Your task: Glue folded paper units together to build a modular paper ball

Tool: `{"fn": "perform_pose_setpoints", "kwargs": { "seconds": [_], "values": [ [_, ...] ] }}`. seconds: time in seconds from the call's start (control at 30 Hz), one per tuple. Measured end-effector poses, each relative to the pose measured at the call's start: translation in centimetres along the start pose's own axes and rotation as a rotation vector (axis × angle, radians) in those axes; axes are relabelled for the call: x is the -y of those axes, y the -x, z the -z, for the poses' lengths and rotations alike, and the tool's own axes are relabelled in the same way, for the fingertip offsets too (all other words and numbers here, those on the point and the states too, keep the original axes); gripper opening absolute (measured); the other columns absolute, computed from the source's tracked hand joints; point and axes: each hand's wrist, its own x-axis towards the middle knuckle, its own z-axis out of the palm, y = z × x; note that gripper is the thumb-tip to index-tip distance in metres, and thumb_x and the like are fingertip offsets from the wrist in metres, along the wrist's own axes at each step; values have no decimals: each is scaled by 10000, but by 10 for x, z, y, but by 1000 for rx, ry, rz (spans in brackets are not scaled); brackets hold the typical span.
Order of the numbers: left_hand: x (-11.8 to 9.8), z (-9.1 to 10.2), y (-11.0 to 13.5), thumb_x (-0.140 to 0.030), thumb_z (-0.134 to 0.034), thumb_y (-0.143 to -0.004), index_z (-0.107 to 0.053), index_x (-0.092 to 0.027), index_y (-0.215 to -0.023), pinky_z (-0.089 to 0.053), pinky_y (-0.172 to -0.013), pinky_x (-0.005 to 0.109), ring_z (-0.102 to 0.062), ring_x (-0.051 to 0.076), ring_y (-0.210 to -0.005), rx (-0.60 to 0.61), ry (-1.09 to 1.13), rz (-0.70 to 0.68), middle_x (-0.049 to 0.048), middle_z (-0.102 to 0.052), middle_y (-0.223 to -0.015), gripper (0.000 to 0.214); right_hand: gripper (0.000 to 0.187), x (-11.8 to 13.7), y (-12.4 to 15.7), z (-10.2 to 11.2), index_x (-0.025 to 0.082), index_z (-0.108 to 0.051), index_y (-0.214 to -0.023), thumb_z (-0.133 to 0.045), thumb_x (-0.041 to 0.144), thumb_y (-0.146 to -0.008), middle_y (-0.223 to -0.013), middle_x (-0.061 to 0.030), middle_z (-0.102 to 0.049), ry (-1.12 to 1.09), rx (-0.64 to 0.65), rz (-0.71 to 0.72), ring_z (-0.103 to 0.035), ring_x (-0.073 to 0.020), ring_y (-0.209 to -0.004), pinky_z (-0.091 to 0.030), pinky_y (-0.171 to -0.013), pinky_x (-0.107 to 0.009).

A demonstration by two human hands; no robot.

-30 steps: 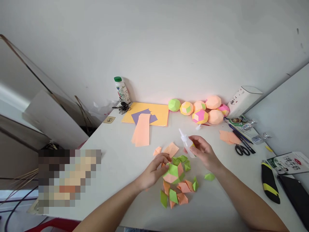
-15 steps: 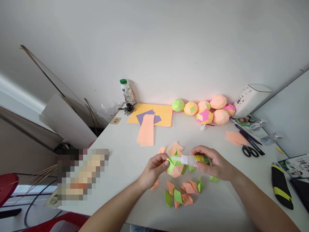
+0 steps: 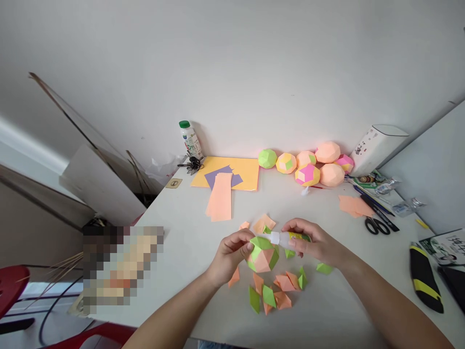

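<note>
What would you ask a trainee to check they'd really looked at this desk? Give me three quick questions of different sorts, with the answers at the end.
1. Fill in the colour: the left hand holds a paper shape made of peach and ____ faces.
2. Multiple choice: what holds the squeeze bottle? A) the left hand; B) the right hand; C) neither.
3. True or false: the scissors lie on top of the yellow sheet.

Key: 1. green. 2. B. 3. False; they lie apart from it, toward the right side of the desk.
</note>
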Motion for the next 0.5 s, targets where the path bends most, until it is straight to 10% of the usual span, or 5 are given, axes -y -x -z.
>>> {"fn": "perform_pose_setpoints", "kwargs": {
  "seconds": [0.5],
  "values": [
    [3, -1, -1, -340, -695, -749, -668, -163, -757, -328, -594, 239, -444, 96, -606, -83, 162, 241, -13, -499, -647, 180, 157, 8, 6, 2, 193, -577, -972, -571, 267, -834, -856, -19, -537, 152, 38, 129, -491, -129, -714, -459, -622, -236]
  ]
}}
